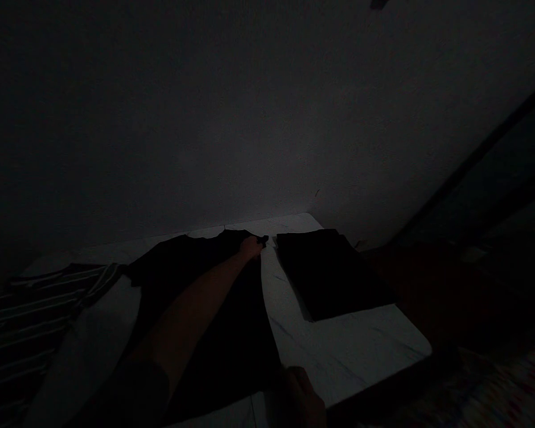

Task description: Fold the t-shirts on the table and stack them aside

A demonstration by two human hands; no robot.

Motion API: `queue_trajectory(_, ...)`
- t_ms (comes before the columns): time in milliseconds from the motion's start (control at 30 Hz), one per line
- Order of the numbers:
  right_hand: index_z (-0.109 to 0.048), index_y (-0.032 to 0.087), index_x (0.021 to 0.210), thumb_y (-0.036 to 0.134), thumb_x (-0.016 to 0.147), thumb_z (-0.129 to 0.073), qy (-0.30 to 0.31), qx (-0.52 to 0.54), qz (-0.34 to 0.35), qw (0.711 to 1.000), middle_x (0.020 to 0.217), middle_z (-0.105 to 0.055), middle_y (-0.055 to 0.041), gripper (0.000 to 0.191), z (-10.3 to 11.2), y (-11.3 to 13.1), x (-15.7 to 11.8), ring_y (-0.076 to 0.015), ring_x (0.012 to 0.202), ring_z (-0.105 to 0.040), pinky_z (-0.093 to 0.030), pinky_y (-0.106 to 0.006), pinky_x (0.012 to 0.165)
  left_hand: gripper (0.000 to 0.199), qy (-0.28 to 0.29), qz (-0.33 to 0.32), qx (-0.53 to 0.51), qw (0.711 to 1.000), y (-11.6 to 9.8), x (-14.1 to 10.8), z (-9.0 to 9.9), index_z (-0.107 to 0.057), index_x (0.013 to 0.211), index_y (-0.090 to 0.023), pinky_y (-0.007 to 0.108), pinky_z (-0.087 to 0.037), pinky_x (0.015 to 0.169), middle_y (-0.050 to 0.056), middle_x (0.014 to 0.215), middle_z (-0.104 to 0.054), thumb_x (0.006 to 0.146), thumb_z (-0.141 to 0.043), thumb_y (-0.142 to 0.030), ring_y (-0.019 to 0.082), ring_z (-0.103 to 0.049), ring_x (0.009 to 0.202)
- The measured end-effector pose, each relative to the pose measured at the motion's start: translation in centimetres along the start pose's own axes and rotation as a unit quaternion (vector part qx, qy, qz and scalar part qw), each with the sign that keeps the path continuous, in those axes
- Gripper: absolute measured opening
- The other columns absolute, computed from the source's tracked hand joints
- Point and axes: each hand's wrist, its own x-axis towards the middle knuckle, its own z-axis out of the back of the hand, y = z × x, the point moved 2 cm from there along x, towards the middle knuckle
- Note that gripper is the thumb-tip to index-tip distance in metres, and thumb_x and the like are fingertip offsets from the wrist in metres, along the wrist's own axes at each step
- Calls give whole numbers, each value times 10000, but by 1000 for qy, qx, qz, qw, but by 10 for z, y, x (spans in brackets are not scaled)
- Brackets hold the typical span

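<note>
Left hand [252,246] at far edge of black garment [236,333], laid flat on white veined worktop [339,356].
Too dark to tell if left hand pinches or just rests; right hand [298,398], at garment's near edge, also unclear. Stack of folded dark cloth [332,273] just right of left hand, ribbed striped fabric [35,333] well left. Plain matte wall [267,119] behind worktop. Shapes lower right lost in shadow, blurred.

Black shirt [236,333], dark shirt with white stripes [27,333], grey-veined white tabletop [339,356]
</note>
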Motion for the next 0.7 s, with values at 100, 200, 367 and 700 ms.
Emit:
queue_trajectory(100, -695, 291, 1058, 23, 788, -473, 17, -41, -20, 999, 978, -736, -31, 441, 4, -5, 5, -162, 808, -722, -496, -198, 636, 277, -10, -4, -18, 1000, -4, -4, -1, -695, 1012, -100, 303, -564, 707, 84, 875, -744, 989, -575, -348, 168, -714, 733)
queue_trajectory(200, -680, 281, 1033, 67, 828, -508, 43, -72, -41, 996, 970, -732, -36, 343, 8, -6, 11, -188, 862, -719, -475, -226, 640, 284, -25, -24, -34, 999, -8, -13, 4, -678, 1098, -74, 283, -548, 726, 119, 921, -752, 950, -620, -309, 194, -728, 797)
queue_trajectory(367, -659, 248, 1012, 61, 858, -510, 89, -103, -56, 989, 918, -714, -45, 284, 23, 2, 19, -176, 755, -698, -405, -234, 590, 423, -38, -86, -65, 993, 17, -76, 22, -587, 1306, -142, 262, -533, 843, 96, 1123, -728, 920, -652, -303, 176, -699, 977)
queue_trajectory(700, -652, 302, 1273, 24, 779, -509, 39, -92, 91, 991, 1290, -645, -89, 585, 31, -2, 25, -250, 1113, -622, -517, -332, 860, 332, -30, -102, 10, 994, 201, -361, 42, -727, 1074, -262, 401, -536, 955, 72, 1129, -708, 797, -717, -446, 254, -657, 1071)
